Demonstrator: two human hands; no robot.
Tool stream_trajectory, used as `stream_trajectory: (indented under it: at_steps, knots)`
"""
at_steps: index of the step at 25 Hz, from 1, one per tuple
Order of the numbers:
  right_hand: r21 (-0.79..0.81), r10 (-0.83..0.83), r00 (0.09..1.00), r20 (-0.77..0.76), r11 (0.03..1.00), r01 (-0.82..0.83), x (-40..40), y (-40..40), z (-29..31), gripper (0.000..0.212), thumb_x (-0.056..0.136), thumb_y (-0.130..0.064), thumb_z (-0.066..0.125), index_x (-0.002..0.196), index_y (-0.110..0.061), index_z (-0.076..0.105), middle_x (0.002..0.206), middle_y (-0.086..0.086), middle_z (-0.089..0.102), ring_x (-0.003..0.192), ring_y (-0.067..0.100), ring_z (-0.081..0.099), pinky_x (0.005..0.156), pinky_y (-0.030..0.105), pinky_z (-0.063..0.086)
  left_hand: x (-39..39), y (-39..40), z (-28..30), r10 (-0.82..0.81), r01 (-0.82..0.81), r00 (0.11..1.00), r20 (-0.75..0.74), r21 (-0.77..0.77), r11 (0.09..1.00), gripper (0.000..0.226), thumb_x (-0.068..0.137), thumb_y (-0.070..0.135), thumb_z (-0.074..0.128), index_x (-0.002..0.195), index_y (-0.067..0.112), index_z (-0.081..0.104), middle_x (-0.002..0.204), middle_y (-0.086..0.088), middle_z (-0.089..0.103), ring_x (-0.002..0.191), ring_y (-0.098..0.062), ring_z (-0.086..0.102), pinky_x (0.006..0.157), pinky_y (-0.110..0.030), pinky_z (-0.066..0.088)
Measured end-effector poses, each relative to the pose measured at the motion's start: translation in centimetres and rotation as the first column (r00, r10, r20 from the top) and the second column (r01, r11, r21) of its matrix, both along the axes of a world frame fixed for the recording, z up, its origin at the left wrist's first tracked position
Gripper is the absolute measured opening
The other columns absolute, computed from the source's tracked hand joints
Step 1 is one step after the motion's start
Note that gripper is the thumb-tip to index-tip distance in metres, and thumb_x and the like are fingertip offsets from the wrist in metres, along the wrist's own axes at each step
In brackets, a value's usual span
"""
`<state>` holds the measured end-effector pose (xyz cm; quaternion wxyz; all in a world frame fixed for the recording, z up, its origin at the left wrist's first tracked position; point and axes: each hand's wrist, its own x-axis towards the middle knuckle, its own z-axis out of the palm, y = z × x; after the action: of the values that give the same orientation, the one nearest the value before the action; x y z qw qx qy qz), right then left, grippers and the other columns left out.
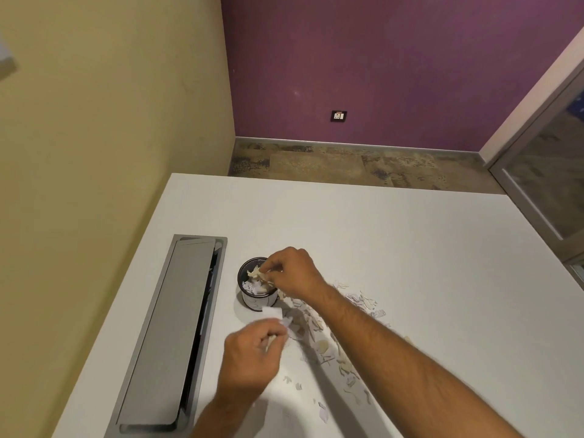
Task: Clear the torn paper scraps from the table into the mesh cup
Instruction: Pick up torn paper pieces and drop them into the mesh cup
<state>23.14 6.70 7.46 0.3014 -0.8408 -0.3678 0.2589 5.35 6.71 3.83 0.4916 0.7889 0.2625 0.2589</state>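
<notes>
A small dark mesh cup (249,303) stands on the white table (395,248), partly filled with white and cream paper scraps. My right hand (292,271) hovers over the cup's rim, its fingers pinched on a bunch of cream scraps (257,274) held above the opening. Nearer to me and a little left, my left hand (252,352) is closed on white paper scraps (275,314) that stick out past its fingers. A trail of torn scraps (328,343) lies on the table to the right of the cup, partly hidden under my right forearm.
A long grey cable-tray lid (170,330) is set into the table at the left, its right edge slightly raised. The table's far edge (316,181) meets a patterned floor. A purple wall with a socket (338,116) stands behind, and a glass door (543,172) is at right.
</notes>
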Motion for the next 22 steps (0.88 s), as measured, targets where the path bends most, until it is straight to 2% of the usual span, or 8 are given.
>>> stream_trajectory:
  at_steps: [4, 7, 10, 14, 16, 18, 20, 22]
  knots:
    - [0.108, -0.137, 0.989, -0.050, 0.984, 0.142, 0.8, -2.8, -0.4, 0.017, 0.082, -0.010, 0.072, 0.094, -0.019, 0.078, 0.091, -0.004, 0.077, 0.085, 0.008, 0.071, 0.085, 0.023, 0.054, 3.9, 4.8, 2.3, 0.132, -0.121, 0.987, -0.092, 0.112, 0.986, 0.019, 0.077, 0.004, 0.075, 0.080, 0.023, 0.075, 0.074, 0.027, 0.067, 0.069, 0.010, 0.064, 0.065, -0.001, 0.046]
    - [0.139, -0.247, 0.962, -0.114, 0.955, 0.261, 1.1, -6.3, -1.3, 0.015, 0.084, -0.012, 0.073, 0.095, -0.020, 0.077, 0.082, -0.011, 0.073, 0.076, -0.001, 0.068, 0.076, 0.016, 0.054, 6.6, 7.7, 2.7, 0.096, -0.063, 0.957, -0.273, 0.126, 0.990, 0.013, 0.082, 0.009, 0.072, 0.087, 0.021, 0.074, 0.084, 0.005, 0.074, 0.077, -0.007, 0.068, 0.077, -0.026, 0.056]
    - [0.103, -0.275, 0.956, -0.100, 0.953, 0.285, 1.0, -10.5, -2.8, 0.016, 0.085, -0.012, 0.073, 0.097, -0.021, 0.077, 0.085, -0.015, 0.070, 0.079, -0.008, 0.064, 0.077, 0.011, 0.050, 7.6, 9.0, 2.1, 0.013, 0.106, 0.869, -0.495, 0.212, 0.971, 0.011, 0.085, 0.027, 0.069, 0.097, 0.026, 0.071, 0.098, -0.005, 0.067, 0.091, -0.020, 0.063, 0.083, -0.034, 0.053]
    - [0.001, -0.324, 0.946, -0.008, 0.946, 0.324, -0.2, -16.1, -4.9, 0.020, 0.083, -0.021, 0.073, 0.101, -0.027, 0.075, 0.095, -0.016, 0.072, 0.085, -0.006, 0.065, 0.082, 0.018, 0.053, 8.2, 8.3, 2.0, 0.057, 0.159, 0.901, -0.430, 0.450, 0.879, 0.016, 0.082, 0.038, 0.071, 0.087, 0.023, 0.070, 0.094, 0.005, 0.069, 0.102, -0.024, 0.052, 0.085, -0.039, 0.043]
    - [-0.143, -0.253, 0.964, 0.087, 0.954, 0.263, -1.1, -18.8, -5.9, 0.032, 0.078, -0.028, 0.068, 0.110, -0.032, 0.069, 0.111, -0.016, 0.068, 0.099, 0.002, 0.063, 0.084, 0.022, 0.052, 8.2, 7.3, 1.9, 0.058, 0.150, 0.944, -0.326, 0.577, 0.803, 0.018, 0.080, 0.038, 0.074, 0.088, 0.022, 0.069, 0.103, 0.006, 0.067, 0.103, -0.023, 0.051, 0.087, -0.040, 0.041]
    - [-0.345, -0.038, 0.987, 0.156, 0.934, 0.091, -2.2, -20.6, -6.8, 0.057, 0.068, -0.040, 0.066, 0.124, -0.039, 0.054, 0.125, -0.018, 0.053, 0.113, 0.008, 0.053, 0.084, 0.029, 0.051, 7.7, 5.8, 1.5, -0.121, 0.268, 0.954, -0.276, 0.595, 0.757, 0.023, 0.080, 0.040, 0.072, 0.095, 0.025, 0.063, 0.106, 0.008, 0.062, 0.100, -0.017, 0.050, 0.086, -0.037, 0.045]
    - [-0.471, 0.111, 0.984, 0.140, 0.881, -0.033, -3.0, -21.4, -7.4, 0.081, 0.055, -0.046, 0.071, 0.130, -0.042, 0.038, 0.126, -0.016, 0.040, 0.113, 0.013, 0.047, 0.076, 0.032, 0.052, 7.1, 3.4, 0.4, -0.350, 0.516, 0.852, -0.389, 0.515, 0.684, 0.033, 0.079, 0.043, 0.071, 0.105, 0.030, 0.055, 0.108, 0.010, 0.057, 0.097, -0.013, 0.049, 0.082, -0.036, 0.050]
    - [-0.514, 0.180, 0.976, 0.125, 0.853, -0.092, -3.5, -21.2, -7.9, 0.094, 0.051, -0.044, 0.076, 0.132, -0.043, 0.030, 0.123, -0.010, 0.034, 0.109, 0.019, 0.045, 0.072, 0.035, 0.053, 6.7, 0.6, -1.3, -0.435, 0.703, 0.689, -0.579, 0.391, 0.594, 0.050, 0.075, 0.042, 0.073, 0.115, 0.033, 0.046, 0.119, 0.008, 0.050, 0.104, -0.016, 0.047, 0.079, -0.037, 0.051]
